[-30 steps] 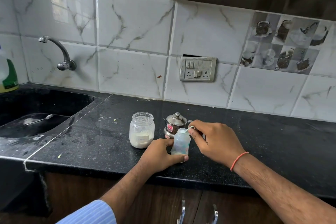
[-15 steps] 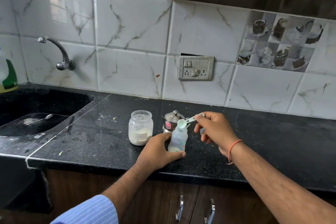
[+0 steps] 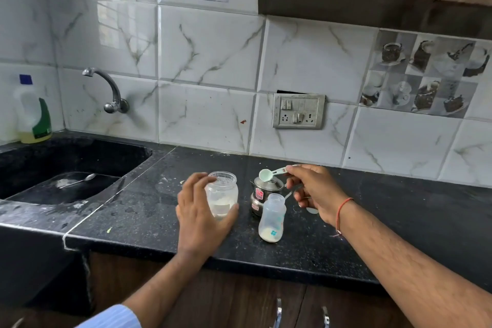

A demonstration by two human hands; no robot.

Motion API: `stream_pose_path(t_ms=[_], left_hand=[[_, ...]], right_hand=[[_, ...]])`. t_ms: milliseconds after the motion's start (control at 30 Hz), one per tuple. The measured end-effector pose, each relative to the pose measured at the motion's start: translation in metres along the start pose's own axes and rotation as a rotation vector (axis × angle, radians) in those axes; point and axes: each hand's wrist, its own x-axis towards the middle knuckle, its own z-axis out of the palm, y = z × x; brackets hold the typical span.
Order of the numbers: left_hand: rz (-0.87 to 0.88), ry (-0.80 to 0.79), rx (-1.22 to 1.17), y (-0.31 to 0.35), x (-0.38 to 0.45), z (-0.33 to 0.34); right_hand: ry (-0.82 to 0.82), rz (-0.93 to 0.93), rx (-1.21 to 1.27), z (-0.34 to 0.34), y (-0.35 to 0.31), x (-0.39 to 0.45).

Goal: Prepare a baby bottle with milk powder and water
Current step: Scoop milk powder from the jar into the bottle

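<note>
**Head view: left hand leaves the bottle for the powder jar**

Head view shows the baby bottle (image 3: pixel 272 218) standing free and uncapped near the front edge of the dark surface (image 3: pixel 399 221), a thin layer of pale powder at its bottom. Half a second ago the left hand (image 3: pixel 201 217) steadied it; now that hand has shifted to the open powder jar (image 3: pixel 223 194) just beside the bottle, fingers spread and starting to wrap round the glass, thumb at its near side. The right hand (image 3: pixel 314 192) has lifted away from the bottle mouth and pinches the handle of the small pale green scoop (image 3: pixel 271 173), whose bowl looks empty and hangs above the little steel pot (image 3: pixel 262 196) behind the bottle.

Judging by this, one scoop has gone in and another is about to be drawn from the jar. Water is not yet added. A spoon (image 3: pixel 77 181) lies in the sink (image 3: pixel 66 157) at the left end.
</note>
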Motion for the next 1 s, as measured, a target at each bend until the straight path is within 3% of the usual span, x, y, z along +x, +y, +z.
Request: stream_pose_path(t_ms=[133,267,400,600,733,1000], left_hand=[[-0.279,-0.221,-0.003,-0.026,0.022,-0.006],[-0.348,-0.349,0.025,-0.031,0.031,0.002],[-0.37,-0.336,0.04,-0.031,0.034,0.003],[-0.352,-0.352,0.031,-0.031,0.035,0.001],[-0.348,-0.351,0.017,-0.034,0.034,0.003],[-0.375,-0.313,-0.028,-0.031,0.034,0.001]], right_hand=[[0.017,-0.071,-0.18,0.024,-0.011,0.016],[0.002,-0.161,-0.309,0.052,-0.02,0.036],[0.008,-0.266,-0.58,0.081,-0.017,0.056],[-0.124,-0.351,-0.835,0.107,-0.02,0.063],[-0.086,-0.371,-0.798,0.098,-0.024,0.067],[0.15,-0.296,-0.72,0.025,-0.009,0.068]])
